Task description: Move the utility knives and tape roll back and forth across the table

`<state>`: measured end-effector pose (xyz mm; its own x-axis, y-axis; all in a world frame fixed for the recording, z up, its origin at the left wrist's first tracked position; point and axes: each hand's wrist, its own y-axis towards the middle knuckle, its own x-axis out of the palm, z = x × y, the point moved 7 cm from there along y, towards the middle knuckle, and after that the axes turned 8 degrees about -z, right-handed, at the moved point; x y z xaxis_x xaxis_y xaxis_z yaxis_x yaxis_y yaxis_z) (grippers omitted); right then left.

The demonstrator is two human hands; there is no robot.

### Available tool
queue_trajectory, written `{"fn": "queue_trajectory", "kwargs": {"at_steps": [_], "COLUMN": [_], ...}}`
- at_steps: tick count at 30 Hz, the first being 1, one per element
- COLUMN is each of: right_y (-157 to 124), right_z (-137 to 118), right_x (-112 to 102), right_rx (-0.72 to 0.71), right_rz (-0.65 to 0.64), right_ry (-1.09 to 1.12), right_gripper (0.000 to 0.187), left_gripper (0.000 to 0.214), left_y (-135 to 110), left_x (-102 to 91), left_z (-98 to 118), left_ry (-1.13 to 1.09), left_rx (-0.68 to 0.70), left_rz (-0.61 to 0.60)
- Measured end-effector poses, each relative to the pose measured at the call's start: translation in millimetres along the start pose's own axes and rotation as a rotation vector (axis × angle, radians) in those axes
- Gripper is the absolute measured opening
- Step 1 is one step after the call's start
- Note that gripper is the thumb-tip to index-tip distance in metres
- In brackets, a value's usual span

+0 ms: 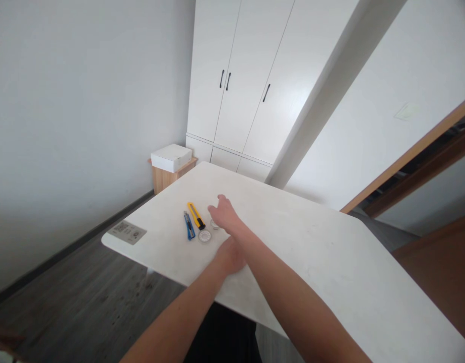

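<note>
Two hands over the white bench (330,262): my left hand (232,257) is half hidden, grip unclear; my right hand (224,214) is open above a small tape roll (215,225). Beyond lie another roll (204,235), the yellow cutter (196,216) and the blue cutter (189,225).

A white wardrobe (240,85) with black handles stands at the far wall. Left of it, a white box (171,157) rests on a low wooden cabinet (167,177). A grey label (127,232) lies on the counter's (330,262) near-left corner.
</note>
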<state>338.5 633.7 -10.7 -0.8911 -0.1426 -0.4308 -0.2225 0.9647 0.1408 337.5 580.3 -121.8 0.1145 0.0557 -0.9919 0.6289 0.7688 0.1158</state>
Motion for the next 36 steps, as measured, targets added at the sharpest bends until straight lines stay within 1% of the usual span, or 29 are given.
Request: {"fn": "queue_trajectory", "kwargs": {"at_steps": [2, 4, 6, 8, 10, 12, 14, 17, 20, 24, 36], "right_y": [-17.2, -38.0, -62.2, -88.0, -113.5, -137.4, -158.9, -183.9, -196.5, -198.6, -200.2], "right_z": [37.9, 86.8, 139.1, 186.6, 223.1, 248.9, 267.9, 286.0, 291.6, 289.3, 284.8], "right_x": [-32.9, -60.6, -81.1, -93.5, -99.9, -102.1, -101.6, -98.3, -93.4, -92.0, -95.8], "right_rx": [-0.031, -0.02, 0.023, 0.052, 0.024, -0.042, -0.094, -0.127, -0.132, -0.097, -0.061], "right_rz": [0.063, 0.125, 0.182, 0.212, 0.223, 0.224, 0.231, 0.273, 0.308, 0.318, 0.301], "right_ry": [0.037, 0.039, -0.019, -0.099, -0.189, -0.278, -0.352, -0.408, -0.417, -0.408, -0.346], "right_gripper": [0.052, 0.04, 0.029, 0.027, 0.028, 0.031, 0.034, 0.038, 0.039, 0.038, 0.037], "left_gripper": [0.023, 0.025, 0.027, 0.028, 0.029, 0.031, 0.031, 0.033, 0.035, 0.036, 0.038], "left_y": [-1.9, -2.3, -1.9, -1.3, -0.7, -0.4, -0.4, -0.6, -1.0, -1.2, -0.9], "left_x": [-2.9, -5.6, -7.2, -7.4, -7.0, -6.3, -5.5, -4.7, -2.3, 0.0, 1.7], "left_z": [6.3, 9.9, 10.6, 9.4, 7.8, 6.7, 5.8, 2.1, -2.8, -6.3, -9.5], "left_ry": [0.013, 0.028, 0.042, 0.044, 0.037, 0.03, 0.025, 0.022, 0.031, 0.06, 0.115], "left_rx": [0.067, 0.123, 0.147, 0.141, 0.122, 0.107, 0.104, 0.091, 0.074, 0.072, 0.071], "left_rz": [-0.027, -0.041, -0.04, -0.036, -0.038, -0.052, -0.069, -0.073, -0.078, -0.085, -0.115]}}
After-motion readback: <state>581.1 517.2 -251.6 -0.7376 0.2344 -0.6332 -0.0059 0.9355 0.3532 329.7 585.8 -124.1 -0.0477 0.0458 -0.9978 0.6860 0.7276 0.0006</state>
